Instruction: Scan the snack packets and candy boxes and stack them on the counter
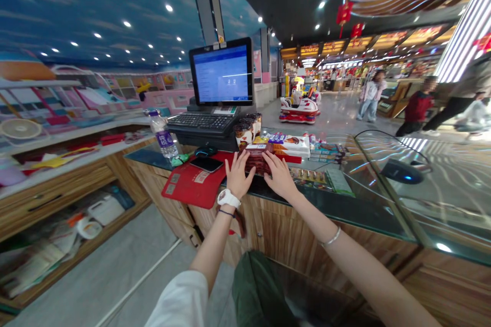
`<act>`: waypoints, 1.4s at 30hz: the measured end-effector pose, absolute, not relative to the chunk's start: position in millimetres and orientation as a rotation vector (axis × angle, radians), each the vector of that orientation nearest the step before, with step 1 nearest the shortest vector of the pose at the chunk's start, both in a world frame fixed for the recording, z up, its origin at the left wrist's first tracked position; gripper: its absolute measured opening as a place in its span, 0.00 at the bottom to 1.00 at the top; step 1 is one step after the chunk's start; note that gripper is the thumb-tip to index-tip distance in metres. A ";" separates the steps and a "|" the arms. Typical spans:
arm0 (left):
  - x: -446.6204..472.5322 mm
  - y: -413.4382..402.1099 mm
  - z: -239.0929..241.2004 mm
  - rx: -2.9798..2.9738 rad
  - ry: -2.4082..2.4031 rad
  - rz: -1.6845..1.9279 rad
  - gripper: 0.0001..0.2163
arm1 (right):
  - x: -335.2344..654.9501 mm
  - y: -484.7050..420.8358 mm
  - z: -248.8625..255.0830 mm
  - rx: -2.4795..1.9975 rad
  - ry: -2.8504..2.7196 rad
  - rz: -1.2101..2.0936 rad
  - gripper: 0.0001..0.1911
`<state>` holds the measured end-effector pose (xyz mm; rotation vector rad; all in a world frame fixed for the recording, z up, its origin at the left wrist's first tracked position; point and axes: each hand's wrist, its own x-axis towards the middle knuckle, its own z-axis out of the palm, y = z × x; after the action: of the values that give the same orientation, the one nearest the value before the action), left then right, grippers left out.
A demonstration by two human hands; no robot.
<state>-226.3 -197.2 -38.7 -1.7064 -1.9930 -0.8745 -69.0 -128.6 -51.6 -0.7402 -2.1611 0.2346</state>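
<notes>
A stack of brown snack packets (257, 163) sits near the counter's front edge, between my two hands. My left hand (238, 179), with a white watch at its wrist, rests against the stack's left side, fingers spread. On the opposite side, my right hand (282, 179) has its fingers stretched out onto the packets' right end. Neither hand is wrapped round them. Behind the stack stand brown-and-white snack packs (247, 132), and a white snack package (293, 145) lies to the right. A black phone (207, 164) lies on a red mat (192, 186) left of my left hand.
A monitor (222, 72) and keyboard (205, 122) stand at the back left, beside a water bottle (164, 138). A black mouse (205, 151) is near the phone. Farther right, a dark device (401, 170) with a blue light sits on the glass counter (360, 214). People walk beyond.
</notes>
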 end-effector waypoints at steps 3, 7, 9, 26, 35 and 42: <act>-215.2 -196.1 -34.2 -1.705 -1.968 -0.843 0.26 | -62.4 -123.7 -47.2 -0.747 -2.149 0.257 0.38; -187.9 -190.8 -23.7 -1.810 -1.879 -0.767 0.26 | -42.6 -112.6 -36.7 -0.759 -2.142 0.235 0.40; -170.9 -184.3 -17.9 -1.879 -1.837 -0.743 0.25 | -28.7 -105.4 -31.3 -0.784 -2.145 0.212 0.40; -43.8 -60.7 -5.6 -2.356 -1.464 -0.539 0.20 | 123.5 -2.2 -6.0 -0.876 -1.984 0.043 0.29; 4.6 -10.5 -36.3 -2.618 -1.173 -0.429 0.16 | 147.0 13.7 -2.3 -0.797 -1.757 0.148 0.02; -13.8 -7.9 -46.4 -2.701 -1.178 -0.623 0.15 | 141.6 -32.9 21.8 -0.807 -1.829 -0.045 0.07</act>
<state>-13.8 -7.9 -46.4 -2.7008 -1.1780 -0.6228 141.6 -32.9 21.8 -0.8075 -1.8290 -0.0450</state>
